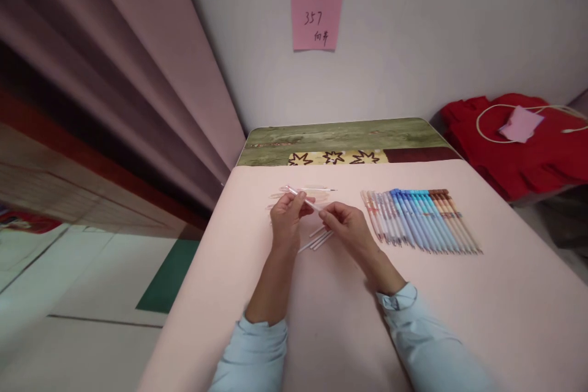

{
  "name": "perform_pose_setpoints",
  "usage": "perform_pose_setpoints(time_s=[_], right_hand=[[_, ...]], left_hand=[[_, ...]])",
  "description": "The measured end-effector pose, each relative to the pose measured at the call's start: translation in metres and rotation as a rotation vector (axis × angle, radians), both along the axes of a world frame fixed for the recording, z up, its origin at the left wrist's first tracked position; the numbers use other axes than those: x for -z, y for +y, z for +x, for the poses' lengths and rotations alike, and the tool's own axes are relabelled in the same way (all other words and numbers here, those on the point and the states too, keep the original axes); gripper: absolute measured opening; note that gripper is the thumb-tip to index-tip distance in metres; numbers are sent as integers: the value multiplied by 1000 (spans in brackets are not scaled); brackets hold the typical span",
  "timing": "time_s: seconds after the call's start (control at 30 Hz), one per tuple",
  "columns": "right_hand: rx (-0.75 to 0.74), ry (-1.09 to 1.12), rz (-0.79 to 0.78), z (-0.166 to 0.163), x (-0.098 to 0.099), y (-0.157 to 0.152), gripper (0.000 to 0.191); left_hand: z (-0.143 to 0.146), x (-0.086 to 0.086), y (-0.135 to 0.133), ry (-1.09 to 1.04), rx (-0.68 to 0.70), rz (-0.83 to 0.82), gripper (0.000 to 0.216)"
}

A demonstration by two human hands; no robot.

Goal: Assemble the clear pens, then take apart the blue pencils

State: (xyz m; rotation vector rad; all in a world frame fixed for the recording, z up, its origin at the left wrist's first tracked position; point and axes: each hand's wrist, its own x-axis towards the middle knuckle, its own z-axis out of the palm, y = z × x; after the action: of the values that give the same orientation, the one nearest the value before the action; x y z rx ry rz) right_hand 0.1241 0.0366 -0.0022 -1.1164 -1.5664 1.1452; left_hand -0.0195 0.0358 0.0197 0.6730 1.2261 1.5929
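Note:
Between my two hands a slim whitish pen (307, 201) slants over the pink table cover. Fingers and thumb of my left hand (287, 214) are closed around its upper part. At the lower right end, my right hand (344, 223) pinches it with thumb and fingertips. Several thin white refills (321, 240) lie below and between the hands. Behind my left hand are clear, pinkish pen parts (316, 195), partly hidden by it. To the right of my right hand, a neat row of pens (418, 220) runs from pale and blue to brown.
The pink cover (459, 331) lies on a table with a green marbled far edge (321, 135). A pink note (316, 15) is on the wall. Red cloth (514, 159) with a pale cable sits at right. A curtain (151, 43) hangs at left.

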Motion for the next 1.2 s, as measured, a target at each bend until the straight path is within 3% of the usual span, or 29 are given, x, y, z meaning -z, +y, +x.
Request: perform_pose_setpoints(time_s=[0.13, 0.27, 0.43, 0.53, 0.67, 0.73, 0.87, 1.2], right_hand=[[93, -135, 120, -2, -3, 1, 18], [80, -176, 118, -4, -7, -2, 19], [72, -270, 122, 0, -26, -3, 17], [199, -302, 77, 21, -33, -4, 16], [486, -384, 33, 70, -26, -19, 23], [617, -545, -34, 92, -21, -32, 22], [697, -773, -113, 111, -20, -47, 18], [740, -901, -13, 104, -13, -46, 26]], left_hand=[[-3, -1, 1, 119, -9, 3, 30], [-3, 2, 2, 176, 43, 33, 29], [1, -3, 0, 168, 60, 21, 33], [-2, -13, -2, 150, -3, 25, 36], [-17, -17, -3, 149, -84, 42, 32], [-23, -12, -3, 131, -124, 60, 29], [-30, 7, -9, 178, -210, 77, 25], [-57, 27, -30, 488, -391, 54, 23]])
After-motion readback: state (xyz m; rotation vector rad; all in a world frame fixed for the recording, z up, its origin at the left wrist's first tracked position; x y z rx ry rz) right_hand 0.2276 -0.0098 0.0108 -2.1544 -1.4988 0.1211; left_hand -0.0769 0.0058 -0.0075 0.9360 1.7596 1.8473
